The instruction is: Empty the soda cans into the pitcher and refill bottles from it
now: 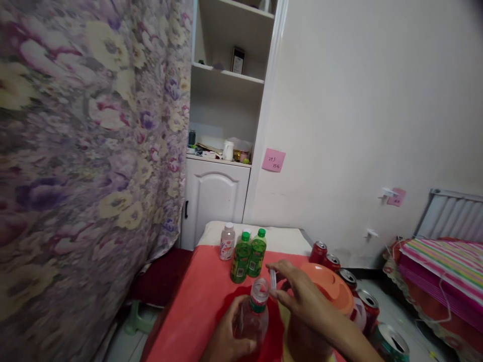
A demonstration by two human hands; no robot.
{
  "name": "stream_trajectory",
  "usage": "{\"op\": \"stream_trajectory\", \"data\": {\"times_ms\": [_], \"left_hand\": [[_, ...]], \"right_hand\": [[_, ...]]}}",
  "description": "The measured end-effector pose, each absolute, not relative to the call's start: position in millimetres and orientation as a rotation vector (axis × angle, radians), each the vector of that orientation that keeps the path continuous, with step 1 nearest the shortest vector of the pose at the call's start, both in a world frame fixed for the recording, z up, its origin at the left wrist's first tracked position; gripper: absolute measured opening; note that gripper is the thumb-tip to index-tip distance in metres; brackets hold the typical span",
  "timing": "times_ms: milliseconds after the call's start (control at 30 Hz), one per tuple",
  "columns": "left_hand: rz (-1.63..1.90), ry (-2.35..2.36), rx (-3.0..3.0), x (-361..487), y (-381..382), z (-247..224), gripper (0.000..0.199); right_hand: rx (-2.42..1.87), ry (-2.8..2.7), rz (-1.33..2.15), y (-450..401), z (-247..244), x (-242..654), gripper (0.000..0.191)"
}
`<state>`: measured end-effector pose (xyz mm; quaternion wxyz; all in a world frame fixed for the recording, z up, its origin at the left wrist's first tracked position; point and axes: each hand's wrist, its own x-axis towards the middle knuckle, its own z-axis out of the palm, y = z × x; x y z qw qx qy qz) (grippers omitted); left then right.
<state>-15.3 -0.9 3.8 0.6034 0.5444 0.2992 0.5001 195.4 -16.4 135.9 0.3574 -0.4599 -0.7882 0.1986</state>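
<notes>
My left hand [231, 334] is wrapped round a clear plastic bottle [252, 322] with an open mouth and a green ring at its neck. Just right of that mouth, my right hand [296, 289] pinches a pale, see-through bottle cap [272, 279] between thumb and fingers. Cap and bottle are apart. Beyond them stand two green-capped drink bottles [241, 259] and a pink bottle with a white cap [227, 242]. An orange lid [328, 286] tops a container partly hidden behind my right forearm.
Several opened drink cans [368, 304] line the right side of the table, whose red cloth [181, 322] covers most of its top. A floral curtain [94, 151] hangs at left. Behind are a white cabinet [217, 191] and a wall. A bed [445, 261] is at right.
</notes>
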Motion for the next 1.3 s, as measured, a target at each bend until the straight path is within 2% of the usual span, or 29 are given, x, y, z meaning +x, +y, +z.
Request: {"op": "stream_trajectory", "data": {"times_ms": [167, 800, 933, 1067, 1300], "left_hand": [[1.146, 0.701, 1.282, -14.1, -3.4, 10.5, 0.068], [1.132, 0.751, 1.247, -10.4, -4.5, 16.2, 0.066], [1.140, 0.731, 1.250, -11.4, -1.7, 7.3, 0.066], [1.140, 0.723, 1.242, -11.9, -1.4, 3.4, 0.067], [1.161, 0.711, 1.250, -11.1, 1.4, 2.7, 0.065]], "right_hand": [[-1.268, -2.213, 0.495, -18.4, 168.2, 190.1, 0.056], [-0.864, -2.877, 0.310, -3.9, 217.8, 171.3, 0.039], [-0.792, -2.857, 0.385, -0.4, 216.0, 173.3, 0.036], [-0.810, -2.842, 0.396, -0.5, 216.5, 173.0, 0.034], [-1.099, -2.941, 0.116, 1.0, 218.6, 164.3, 0.023]]}}
